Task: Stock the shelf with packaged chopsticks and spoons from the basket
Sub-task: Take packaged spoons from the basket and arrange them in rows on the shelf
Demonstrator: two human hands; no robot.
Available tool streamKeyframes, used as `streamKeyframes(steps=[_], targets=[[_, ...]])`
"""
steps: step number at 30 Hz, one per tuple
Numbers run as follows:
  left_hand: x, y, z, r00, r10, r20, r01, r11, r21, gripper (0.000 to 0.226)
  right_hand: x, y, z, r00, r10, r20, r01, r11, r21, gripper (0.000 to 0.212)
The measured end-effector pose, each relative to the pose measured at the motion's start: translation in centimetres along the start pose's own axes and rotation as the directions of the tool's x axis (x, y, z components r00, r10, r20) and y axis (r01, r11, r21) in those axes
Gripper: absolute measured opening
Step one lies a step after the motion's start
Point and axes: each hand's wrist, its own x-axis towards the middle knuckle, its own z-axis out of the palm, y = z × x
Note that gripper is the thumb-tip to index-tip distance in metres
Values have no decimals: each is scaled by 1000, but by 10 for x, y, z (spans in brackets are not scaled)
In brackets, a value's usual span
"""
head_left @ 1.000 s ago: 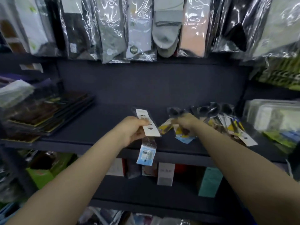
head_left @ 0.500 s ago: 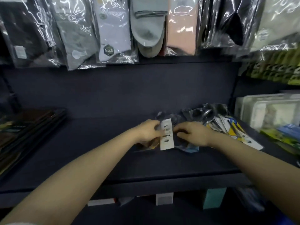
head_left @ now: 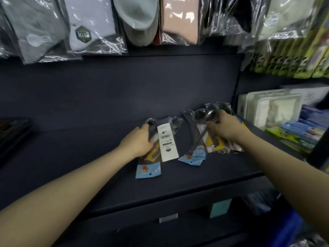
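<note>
On shelf [head_left: 71, 157]: hands apart, left hand [head_left: 138, 141] and right hand [head_left: 224, 128] each gripping blurred spoon packets [head_left: 195, 148].

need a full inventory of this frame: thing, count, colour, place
spoon packets: several, clear with blue and yellow cards, on dark shelf, centre to right
sock packs: a row, grey, white, pink, black, hanging above
white boxes: a few, right bay
green packs: a row, upper right
teal box: one, lower shelf
left hand: on left packets
right hand: on right pile
</note>
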Motion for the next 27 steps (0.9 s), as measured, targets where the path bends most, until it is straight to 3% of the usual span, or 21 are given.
streamKeyframes(steps=[2, 5, 8, 9, 12, 14, 17, 19, 21, 24, 27], targets=[[2, 2, -1, 1000, -18, 2, 18, 997, -71, 57, 7, -3, 7, 998, 36, -50, -37, 999, -8, 55], [-2, 11, 2, 1000, 25, 12, -22, 979, -201, 48, 18, -7, 13, 996, 80, -38, -71, 979, 190, 60], [-6, 27, 6, 998, 56, 21, -50, 970, -238, 44, 30, -7, 11, 999, 19, 36, -31, 928, 371, 28], [-5, 33, 7, 997, 71, 21, -65, 973, -221, 42, 30, -8, 9, 996, -26, 80, -14, 892, 452, 10], [1, 53, 15, 996, 86, 19, -81, 980, -183, 41, 27, -11, -10, 984, -60, 167, -84, 669, 738, 23], [7, 65, 20, 998, 59, 6, -57, 984, -167, 46, 28, -14, -32, 989, -88, 120, -49, 568, 821, 23], [20, 76, 20, 997, -65, 39, 71, 981, -181, 54, 33, -18, -54, 995, -93, 28, 21, 483, 875, 33], [26, 75, 18, 985, -159, 70, 169, 970, -172, 54, 32, -22, -50, 993, -104, 59, 2, 507, 862, 36], [29, 70, 16, 977, -194, 87, 209, 949, -235, 41, 27, -28, -36, 981, -111, 157, -76, 529, 845, 36], [20, 63, 8, 967, -240, 82, 252, 875, -414, 5, 19, -43, -11, 934, -88, 346, -264, 480, 837, 31], [8, 47, -2, 942, -327, 74, 303, 739, -602, 38, 14, -61, 12, 882, -99, 461, -372, 455, 809, 13]])
